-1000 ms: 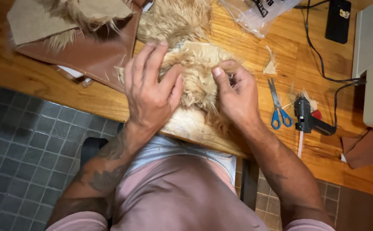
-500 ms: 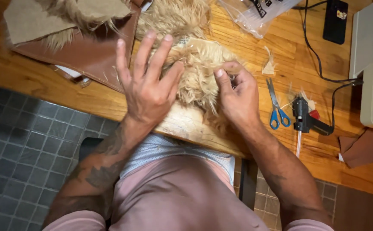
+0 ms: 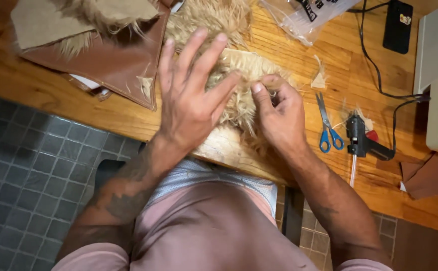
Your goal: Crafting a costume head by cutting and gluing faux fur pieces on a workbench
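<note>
Lifting since the earlier frames, the left hand (image 3: pixel 191 100) now hovers with fingers spread wide over the shaggy tan faux-fur piece (image 3: pixel 239 85), where before it lay flat on the pile. The right hand (image 3: pixel 276 113) stays put, thumb and fingers pinched narrow on a tuft of that fur at the near edge of the wooden worktable (image 3: pixel 43 95). Open board lies left of the fur; to the right, blue-handled scissors (image 3: pixel 327 128) and a black glue gun (image 3: pixel 362 140) crowd close. A brown leather sheet (image 3: pixel 108 62) covers the far left. Grey floor tiles (image 3: pixel 23 170) show below.
</note>
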